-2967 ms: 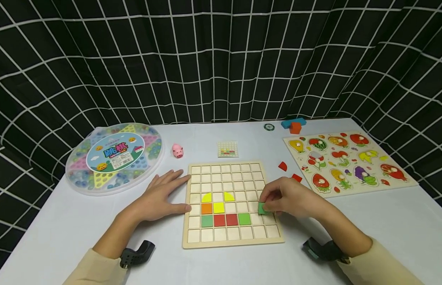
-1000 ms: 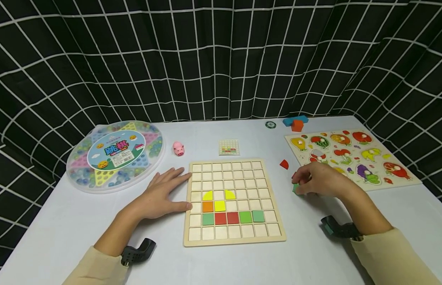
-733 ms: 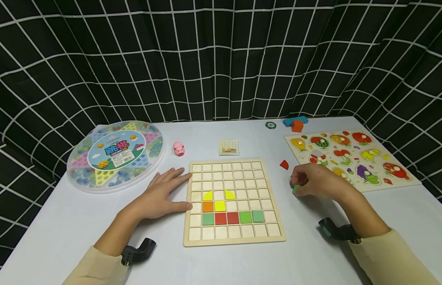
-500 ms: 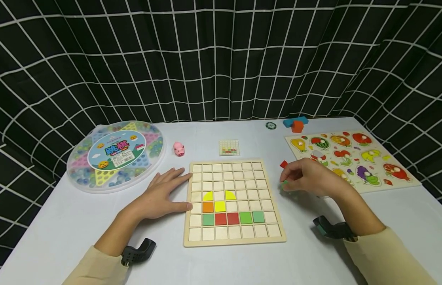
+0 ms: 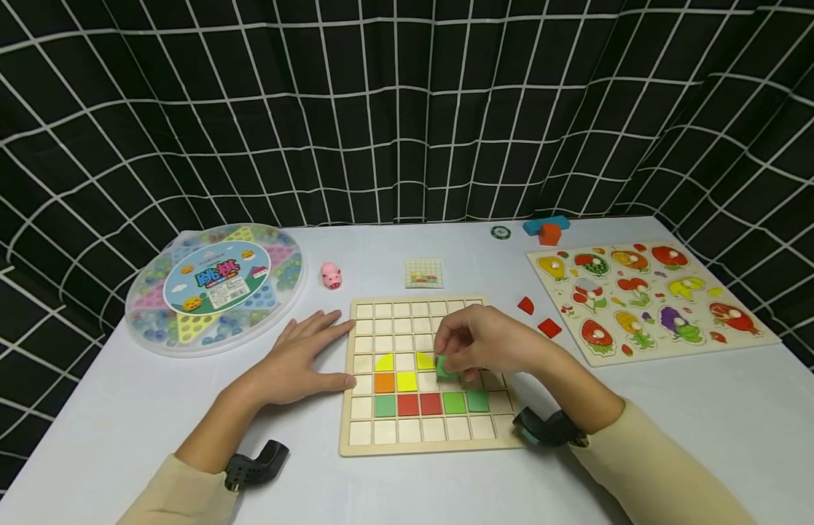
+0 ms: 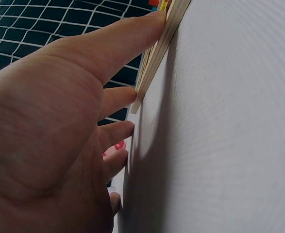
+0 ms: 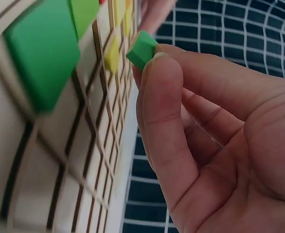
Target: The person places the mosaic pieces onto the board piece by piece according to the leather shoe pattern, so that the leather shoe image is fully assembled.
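Note:
My right hand [image 5: 488, 341] pinches a small green square tile [image 7: 142, 50] between thumb and fingers, over the middle of the wooden grid board [image 5: 374, 326]. In the head view that tile is just right of a yellow quarter-round tile [image 5: 424, 361]. My left hand [image 5: 298, 364] has its fingers spread, with thumb and index fingertip at the board's left edge. Set in the board are another yellow quarter-round [image 5: 385, 362], an orange square [image 5: 384, 383] and a yellow square [image 5: 407, 381]. Below them runs a row of green and red squares [image 5: 408, 405].
A small pattern card [image 5: 423, 273] and pink pig [image 5: 331, 275] sit behind the board. Red pieces [image 5: 549, 328] lie to its right, near a fruit puzzle [image 5: 691, 292]. Orange and blue blocks [image 5: 549, 234], a round chip [image 5: 501, 232] and a marble-game case [image 5: 282, 306] stand farther out.
A green square now lies at the right of the lower row. My right hand picked up another green tile beside the board and carried it left over the grid. My left hand stayed put.

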`<state>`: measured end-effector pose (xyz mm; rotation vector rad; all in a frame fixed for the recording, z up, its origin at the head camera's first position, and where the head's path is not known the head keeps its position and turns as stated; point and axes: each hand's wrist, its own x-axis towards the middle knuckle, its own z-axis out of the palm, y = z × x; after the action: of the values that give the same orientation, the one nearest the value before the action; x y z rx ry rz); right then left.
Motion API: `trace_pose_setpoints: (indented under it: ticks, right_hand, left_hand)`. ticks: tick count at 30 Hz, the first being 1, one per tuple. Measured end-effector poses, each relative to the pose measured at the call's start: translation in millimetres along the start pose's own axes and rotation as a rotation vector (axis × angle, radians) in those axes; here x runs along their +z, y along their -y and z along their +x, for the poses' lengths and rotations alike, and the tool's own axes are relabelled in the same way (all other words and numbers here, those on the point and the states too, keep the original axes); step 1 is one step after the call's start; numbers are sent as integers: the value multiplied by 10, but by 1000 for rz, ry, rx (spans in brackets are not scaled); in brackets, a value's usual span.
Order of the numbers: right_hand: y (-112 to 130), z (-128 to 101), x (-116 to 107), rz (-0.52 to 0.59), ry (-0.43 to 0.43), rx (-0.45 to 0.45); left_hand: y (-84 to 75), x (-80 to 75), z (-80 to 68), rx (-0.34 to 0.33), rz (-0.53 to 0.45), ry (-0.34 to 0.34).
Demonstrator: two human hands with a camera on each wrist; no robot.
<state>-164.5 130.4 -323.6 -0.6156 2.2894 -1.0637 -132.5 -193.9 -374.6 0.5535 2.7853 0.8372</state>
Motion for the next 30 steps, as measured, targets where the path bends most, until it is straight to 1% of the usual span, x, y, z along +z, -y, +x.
trace_pose_setpoints:
  ticks: [5,11,15,20,22,25,28,30]
  right_hand:
    - [55,109,134,-63,-1,7]
    - [70,158,226,-147,-44,-12]
    - [115,175,278,-164,-69,18]
    - [166,161,348,-283,-116,12]
    - [166,140,345,-317,-125,-7]
    - [139,76,268,-300,-107,-30]
    - [79,-21,135,-273,-54,-48]
    - [33,-97,42,-274,-1,-55]
  left_hand:
    - [0,13,7,0,-1,1]
    - [4,17,15,-7,7,4]
    - [16,17,13,-11,1,3]
    - [33,22,10,-13,-8,1]
    - [37,23,9,-13,-7,0]
    - [31,23,11,-14,-7,1]
    - [21,22,13,-10,-5,3]
    - [17,18,15,-13,-4,5]
